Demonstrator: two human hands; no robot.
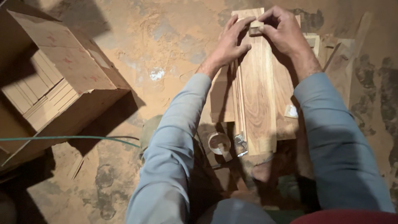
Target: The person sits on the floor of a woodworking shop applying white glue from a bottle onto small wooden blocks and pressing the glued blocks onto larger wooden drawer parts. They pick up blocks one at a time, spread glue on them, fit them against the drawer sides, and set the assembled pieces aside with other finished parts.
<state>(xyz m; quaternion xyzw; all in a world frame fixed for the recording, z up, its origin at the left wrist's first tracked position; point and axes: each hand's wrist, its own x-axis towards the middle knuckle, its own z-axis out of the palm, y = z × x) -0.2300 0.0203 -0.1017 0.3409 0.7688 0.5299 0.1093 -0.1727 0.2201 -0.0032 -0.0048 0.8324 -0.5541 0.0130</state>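
Note:
A long plank of grained wood (259, 95) lies lengthwise on the dusty floor in front of me, on top of other boards. My right hand (282, 31) pinches a small wooden block (256, 27) at the plank's far end. My left hand (230, 41) rests flat on the plank's far left edge, its fingertips touching the same block. Both arms are in grey-blue sleeves.
An open cardboard box (70, 70) holding stacked pale wooden strips (39, 93) stands at the left. A green cable (66, 138) runs across the floor below it. A small round tin (219, 143) sits by the plank's near end. Scrap boards (344, 66) lie at right.

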